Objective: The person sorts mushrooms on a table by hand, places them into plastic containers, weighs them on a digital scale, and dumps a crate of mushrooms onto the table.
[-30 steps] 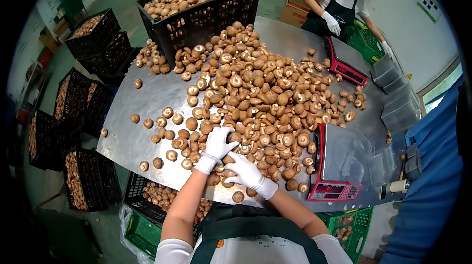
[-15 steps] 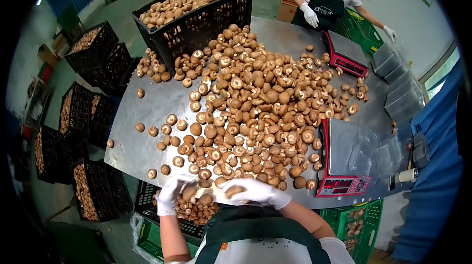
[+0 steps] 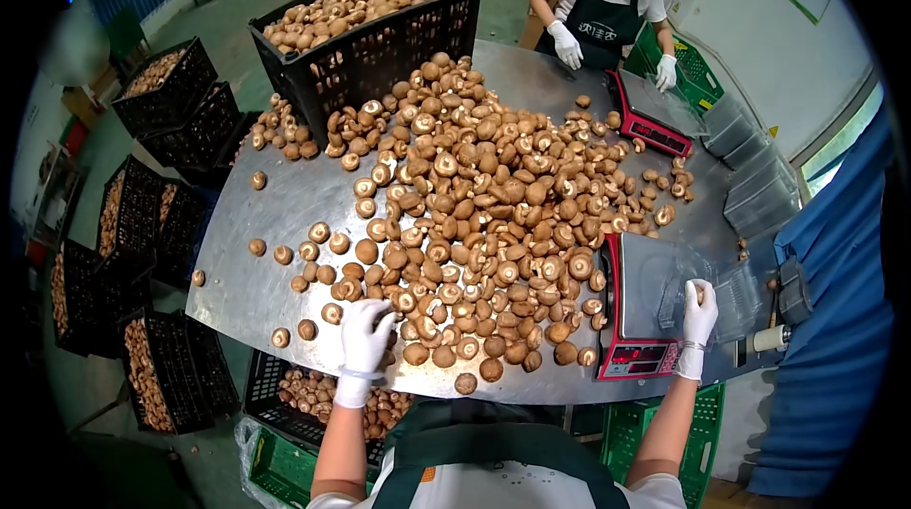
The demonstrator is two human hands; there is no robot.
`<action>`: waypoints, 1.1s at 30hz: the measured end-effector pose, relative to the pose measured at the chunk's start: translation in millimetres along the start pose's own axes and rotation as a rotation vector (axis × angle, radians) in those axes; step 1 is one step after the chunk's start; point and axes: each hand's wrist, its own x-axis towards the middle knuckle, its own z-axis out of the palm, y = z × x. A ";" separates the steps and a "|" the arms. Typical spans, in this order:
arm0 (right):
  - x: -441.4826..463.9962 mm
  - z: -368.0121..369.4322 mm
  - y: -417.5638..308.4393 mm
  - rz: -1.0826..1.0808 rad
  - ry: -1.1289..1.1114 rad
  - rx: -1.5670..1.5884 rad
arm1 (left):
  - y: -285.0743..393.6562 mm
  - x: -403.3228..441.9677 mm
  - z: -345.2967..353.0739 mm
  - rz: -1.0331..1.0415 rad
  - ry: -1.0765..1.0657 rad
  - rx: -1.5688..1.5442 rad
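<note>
My left hand (image 3: 362,338), in a white glove, is over the near left edge of a heap of brown mushrooms (image 3: 493,196) on the metal table. Its fingers are curled; whatever lies under them is mostly hidden, with a bit of brown showing beside the palm. At the right, my gloved right hand (image 3: 699,319) is raised over the red scale (image 3: 638,357), closed round a mushroom (image 3: 700,294). Near that hand, a clear plastic tray (image 3: 676,272) rests on the scale's plate.
A full black crate (image 3: 380,58) stands on the table's far left. Across the table a person (image 3: 598,16) stands by a second red scale (image 3: 655,134). Clear trays (image 3: 759,196) are stacked at the right. Below me are a black crate (image 3: 266,386) of mushrooms and green crates (image 3: 707,433).
My right hand has gone from the near table edge rightward to the scale. My left hand has moved up onto the table. The other person's hand is now at the far scale.
</note>
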 end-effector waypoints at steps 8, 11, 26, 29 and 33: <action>-29.7 13.2 -60.0 -0.349 0.004 -0.030 | 21.0 25.1 57.2 0.217 -0.358 0.505; -48.6 47.6 -95.0 -0.471 -0.164 -0.008 | 11.5 23.2 64.9 0.260 -0.316 0.517; 5.5 232.3 -118.5 0.080 -0.826 0.572 | -3.8 3.1 -64.3 -0.263 -0.350 -0.100; 13.6 292.6 -119.6 -0.228 -0.665 0.319 | 2.7 33.2 -17.3 -0.051 -0.206 -0.019; -25.2 318.0 -145.8 -0.458 -0.704 0.058 | 0.7 61.8 39.5 0.040 -0.082 0.072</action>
